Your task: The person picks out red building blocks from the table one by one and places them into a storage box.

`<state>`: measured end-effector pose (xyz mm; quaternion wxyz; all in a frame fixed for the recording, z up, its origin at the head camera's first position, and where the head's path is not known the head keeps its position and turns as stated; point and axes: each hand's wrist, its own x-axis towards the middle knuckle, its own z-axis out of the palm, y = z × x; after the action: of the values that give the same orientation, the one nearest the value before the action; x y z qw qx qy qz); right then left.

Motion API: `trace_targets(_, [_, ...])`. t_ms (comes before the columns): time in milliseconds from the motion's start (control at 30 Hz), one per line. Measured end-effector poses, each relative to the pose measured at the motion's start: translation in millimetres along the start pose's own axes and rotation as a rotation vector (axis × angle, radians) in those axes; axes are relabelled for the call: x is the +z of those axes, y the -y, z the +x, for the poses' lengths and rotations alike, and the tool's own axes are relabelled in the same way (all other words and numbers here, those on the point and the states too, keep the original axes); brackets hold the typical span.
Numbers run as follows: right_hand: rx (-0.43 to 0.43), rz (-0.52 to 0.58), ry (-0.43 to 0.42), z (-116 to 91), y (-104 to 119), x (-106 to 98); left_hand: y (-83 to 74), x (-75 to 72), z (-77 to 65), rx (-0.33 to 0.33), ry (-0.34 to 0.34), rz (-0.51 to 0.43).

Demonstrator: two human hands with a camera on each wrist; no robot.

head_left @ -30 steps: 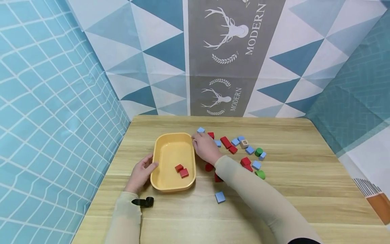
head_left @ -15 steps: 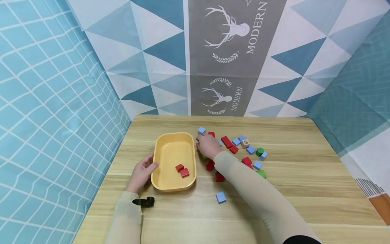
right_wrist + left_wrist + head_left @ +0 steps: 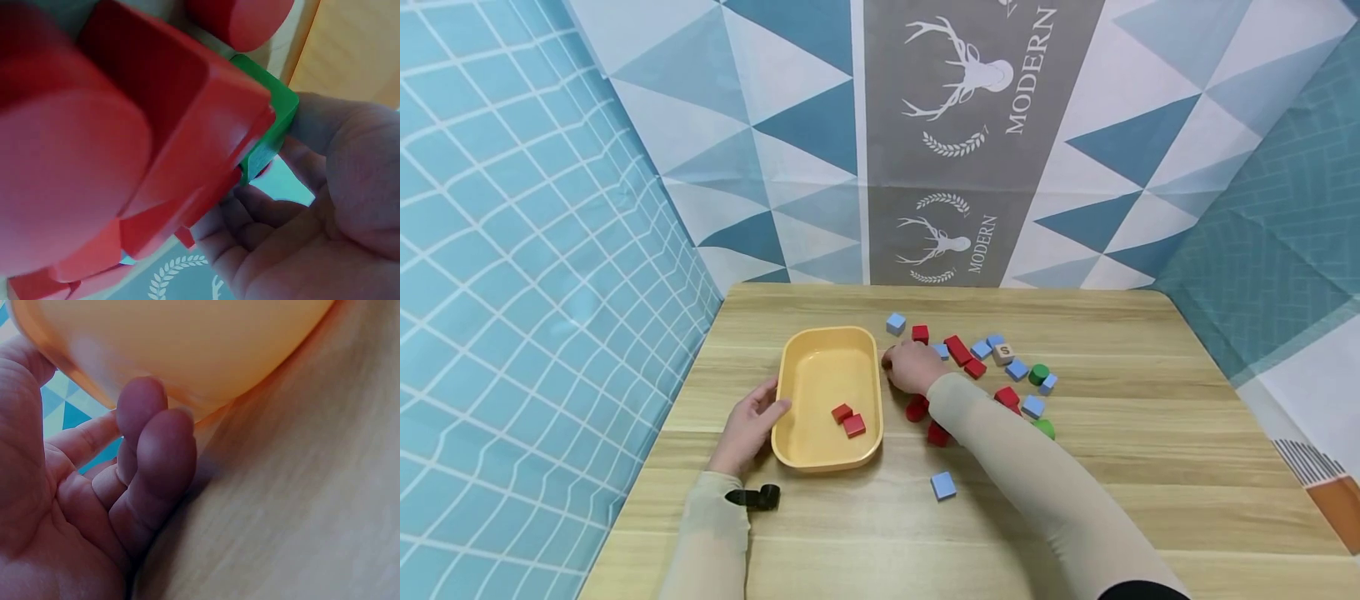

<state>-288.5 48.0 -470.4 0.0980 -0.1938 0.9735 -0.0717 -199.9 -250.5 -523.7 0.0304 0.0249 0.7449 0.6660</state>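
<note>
A yellow plastic tray lies on the table with two red blocks inside. My left hand grips its left side, thumb over the rim and the other fingers against the outer wall in the left wrist view. Right of the tray, my right hand reaches down into a cluster of toy blocks. In the right wrist view its thumb touches a green block beside a large red block, with other fingers bent near them. A small red piece shows behind the green block. Whether the fingers hold anything is hidden.
Loose blue, red and green blocks spread right of the hand, among them a wooden cube marked S. One blue block lies nearer the front, another blue cube at the back. Patterned cloth stands behind the table.
My right hand has drawn back slightly from the far blue cube and lowered toward the blocks beside the tray. The left hand and tray stay in place.
</note>
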Motion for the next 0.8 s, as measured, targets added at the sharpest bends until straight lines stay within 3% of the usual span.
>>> trace_targets(100, [-0.008,0.065,-0.103,-4,-2,-7,-0.3,0.2,0.0,0.000,-0.002,0.007])
trace_targets(200, [-0.051,0.128,-0.268,-9,2,-21,-1.4,-0.3,-0.4,0.004,-0.003,0.023])
trace_targets(367, [-0.228,0.164,-0.441,-22,27,-39,-2.3,-2.5,-1.2,0.009,-0.004,0.044])
trace_targets(533, [-0.375,0.119,-0.416,-33,57,-28,-1.6,-1.7,-1.1,0.014,0.006,0.014])
trace_targets(800, [-0.381,-0.120,-0.268,-35,61,1,1.8,3.2,0.7,0.004,-0.008,-0.026])
